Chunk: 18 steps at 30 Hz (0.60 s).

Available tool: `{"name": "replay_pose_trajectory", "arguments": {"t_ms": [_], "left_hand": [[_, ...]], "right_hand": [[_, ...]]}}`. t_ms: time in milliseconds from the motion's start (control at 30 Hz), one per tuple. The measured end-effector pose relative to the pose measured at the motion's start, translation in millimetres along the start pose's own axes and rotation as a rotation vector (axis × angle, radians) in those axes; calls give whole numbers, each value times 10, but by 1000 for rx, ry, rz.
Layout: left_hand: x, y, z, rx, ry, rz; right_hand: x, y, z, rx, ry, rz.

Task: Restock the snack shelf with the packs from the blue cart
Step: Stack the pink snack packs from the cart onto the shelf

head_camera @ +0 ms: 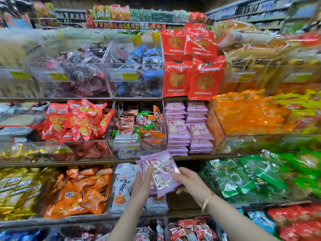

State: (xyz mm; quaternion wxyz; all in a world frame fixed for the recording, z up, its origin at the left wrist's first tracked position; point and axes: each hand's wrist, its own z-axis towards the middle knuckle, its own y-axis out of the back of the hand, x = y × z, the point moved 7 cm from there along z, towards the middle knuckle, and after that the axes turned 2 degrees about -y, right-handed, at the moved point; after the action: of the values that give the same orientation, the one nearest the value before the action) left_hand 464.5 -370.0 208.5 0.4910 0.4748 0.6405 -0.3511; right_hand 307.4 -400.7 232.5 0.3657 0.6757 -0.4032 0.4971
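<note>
Reaches forward with both forearms. Grips purple packs (165, 172) in left hand (142, 186). Pinches their right edge with right hand (190, 181).

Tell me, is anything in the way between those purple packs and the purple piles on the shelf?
Nothing visible is. The left hand and right hand hold the purple packs just below the purple piles, with only open air between.

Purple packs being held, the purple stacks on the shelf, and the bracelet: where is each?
held purple packs (164, 173), head view, top pack's front.
purple stacks (177, 129), head view, left stack's label.
bracelet (207, 200), head view, band across the wrist.
</note>
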Motion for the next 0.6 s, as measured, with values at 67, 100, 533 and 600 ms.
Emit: {"name": "replay_pose_trajectory", "arguments": {"t_ms": [67,100,533,600], "left_hand": [[25,-13,19,-9,22,3],[31,-17,27,-8,24,-12],[173,116,136,-77,124,-109],[192,121,123,-87,129,-87]], "right_hand": [[13,124,18,-57,-12,121],[21,204,45,-93,-17,178],[358,1336,816,-557,-42,866],[367,1370,855,-571,10,983]]}}
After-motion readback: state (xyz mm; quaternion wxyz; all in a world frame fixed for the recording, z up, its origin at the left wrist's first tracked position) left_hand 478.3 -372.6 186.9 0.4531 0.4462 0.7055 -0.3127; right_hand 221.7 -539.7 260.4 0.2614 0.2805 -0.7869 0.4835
